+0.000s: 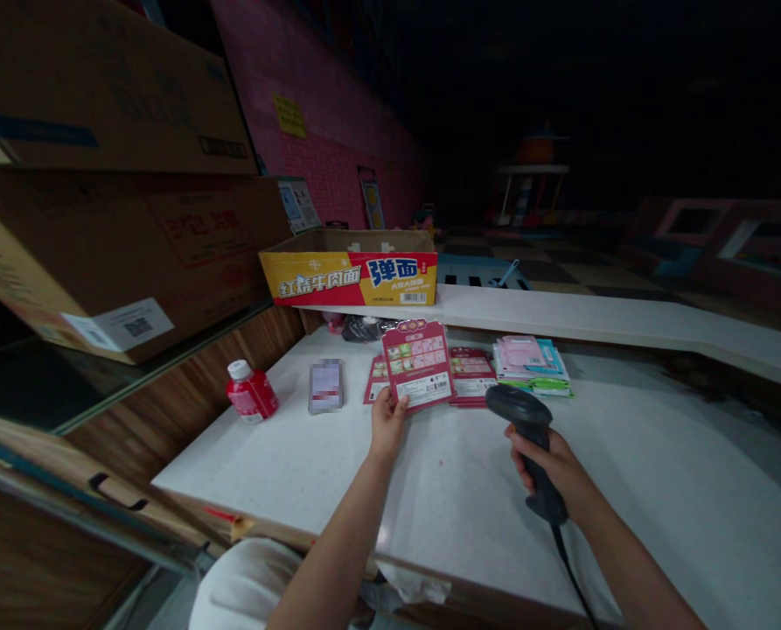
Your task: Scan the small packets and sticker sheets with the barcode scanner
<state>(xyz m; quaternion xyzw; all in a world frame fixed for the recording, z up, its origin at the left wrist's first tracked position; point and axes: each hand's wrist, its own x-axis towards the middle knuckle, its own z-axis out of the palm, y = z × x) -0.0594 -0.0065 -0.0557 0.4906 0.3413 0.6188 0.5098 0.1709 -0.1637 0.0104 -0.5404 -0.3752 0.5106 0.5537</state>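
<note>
Pinching the glossy, flat red packet (420,366) by its near edge, the left hand (388,424) on my feed has it tilted up over the middle of the white counter (456,490). To the right, I see the right hand (561,468) wrapped around the handle of a black plastic scanner (519,407), its cord trailing nearward. The raised packet partly hides similar red packets (472,378) behind it. Farther right lies a stack of thin pastel packets (533,366); left are a phone (325,387), blurred, and a rounded red bottle (252,394), white-capped. A printed cardboard carton (352,280) stands on the smooth far ledge (547,311); big brown boxes (128,254) fill the far left.
</note>
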